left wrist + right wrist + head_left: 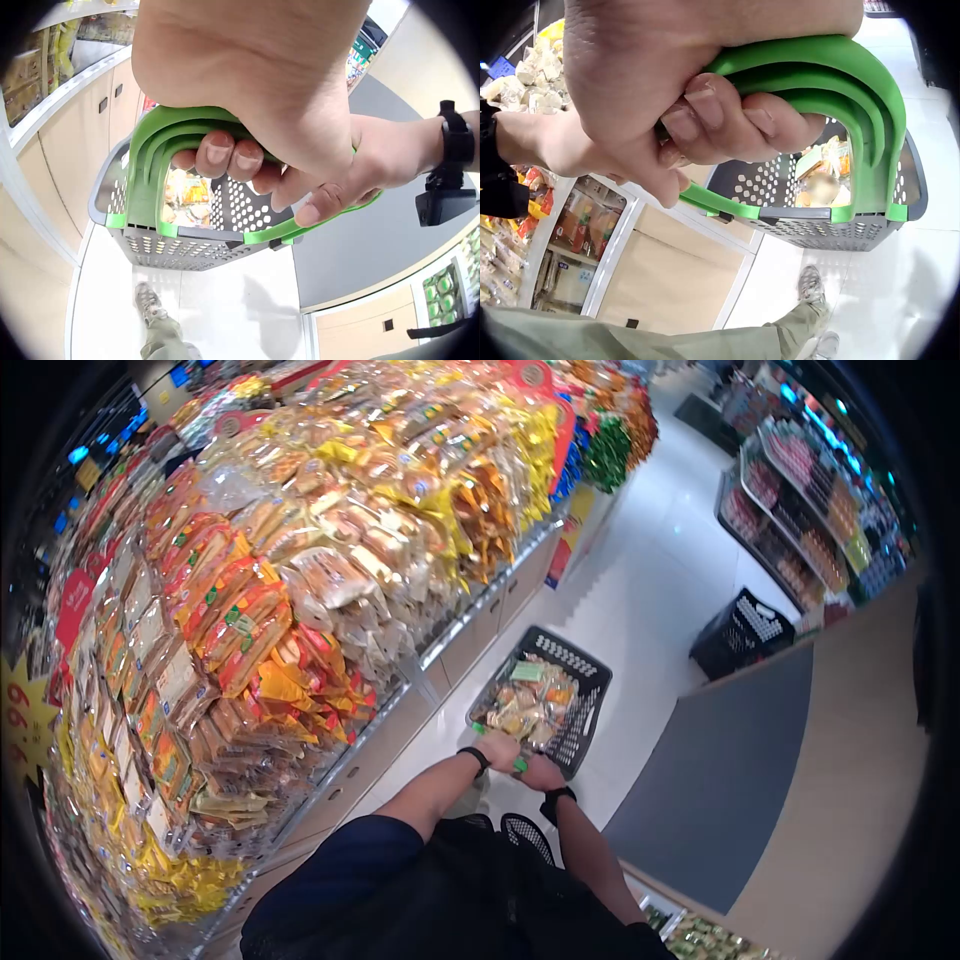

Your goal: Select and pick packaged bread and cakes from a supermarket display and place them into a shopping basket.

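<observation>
Evidently, green handles (144,180) are being gripped by the left hand (255,71) and right hand (660,82), the basket's weight perhaps being shared; packets (530,710) inside the basket (577,745) are being seen indistinctly.

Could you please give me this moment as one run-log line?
left hand: grips green handles | right hand: grips green handles | basket: holds packets | counter: beside basket, heaped with packets

Left of the left hand (497,748), the display (330,575) blocks the way. Floor (625,590) gives room right of the right hand (541,771), up to the counter (715,780). Ahead, the basket's walls (594,678) bar sideways passage; its top is open.
</observation>
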Available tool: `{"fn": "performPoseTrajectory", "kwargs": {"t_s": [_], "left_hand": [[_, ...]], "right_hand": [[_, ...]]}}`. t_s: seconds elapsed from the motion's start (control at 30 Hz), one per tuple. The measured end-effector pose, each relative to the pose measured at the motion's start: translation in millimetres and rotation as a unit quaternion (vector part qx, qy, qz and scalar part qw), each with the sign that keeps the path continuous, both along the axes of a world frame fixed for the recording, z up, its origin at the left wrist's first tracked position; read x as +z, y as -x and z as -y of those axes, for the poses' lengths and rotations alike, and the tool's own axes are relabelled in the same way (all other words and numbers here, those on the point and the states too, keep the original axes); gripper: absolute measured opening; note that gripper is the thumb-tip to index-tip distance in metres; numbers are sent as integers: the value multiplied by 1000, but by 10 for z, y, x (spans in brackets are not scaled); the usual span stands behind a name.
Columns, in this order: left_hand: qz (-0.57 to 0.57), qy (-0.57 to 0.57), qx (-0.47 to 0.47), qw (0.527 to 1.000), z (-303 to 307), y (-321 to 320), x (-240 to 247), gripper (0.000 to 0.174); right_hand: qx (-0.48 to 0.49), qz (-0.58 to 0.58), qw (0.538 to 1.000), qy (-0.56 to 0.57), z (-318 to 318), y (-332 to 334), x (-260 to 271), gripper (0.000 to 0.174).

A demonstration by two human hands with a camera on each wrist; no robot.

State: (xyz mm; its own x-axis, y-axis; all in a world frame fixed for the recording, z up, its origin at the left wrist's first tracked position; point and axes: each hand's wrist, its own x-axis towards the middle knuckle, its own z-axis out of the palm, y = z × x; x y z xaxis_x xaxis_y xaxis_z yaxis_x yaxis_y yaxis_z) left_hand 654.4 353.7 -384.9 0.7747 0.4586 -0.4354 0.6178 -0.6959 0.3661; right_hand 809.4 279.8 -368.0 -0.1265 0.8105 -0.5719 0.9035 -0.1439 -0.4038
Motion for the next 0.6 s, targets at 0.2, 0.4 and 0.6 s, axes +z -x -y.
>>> {"fn": "performPoseTrajectory", "kwargs": {"t_s": [0.2, 0.4, 0.6], "left_hand": [[-54, 45, 21, 997, 839, 384, -81, 36], [-89, 88, 26, 992, 1700, 758, -329, 32], [-69, 73, 7, 995, 1979, 1102, -272, 29]], "right_hand": [[-20, -42, 998, -29, 965, 397, -618, 40], [13, -35, 999, -9, 1753, 734, -588, 28], [8, -58, 998, 2, 2065, 1058, -640, 32]]}}
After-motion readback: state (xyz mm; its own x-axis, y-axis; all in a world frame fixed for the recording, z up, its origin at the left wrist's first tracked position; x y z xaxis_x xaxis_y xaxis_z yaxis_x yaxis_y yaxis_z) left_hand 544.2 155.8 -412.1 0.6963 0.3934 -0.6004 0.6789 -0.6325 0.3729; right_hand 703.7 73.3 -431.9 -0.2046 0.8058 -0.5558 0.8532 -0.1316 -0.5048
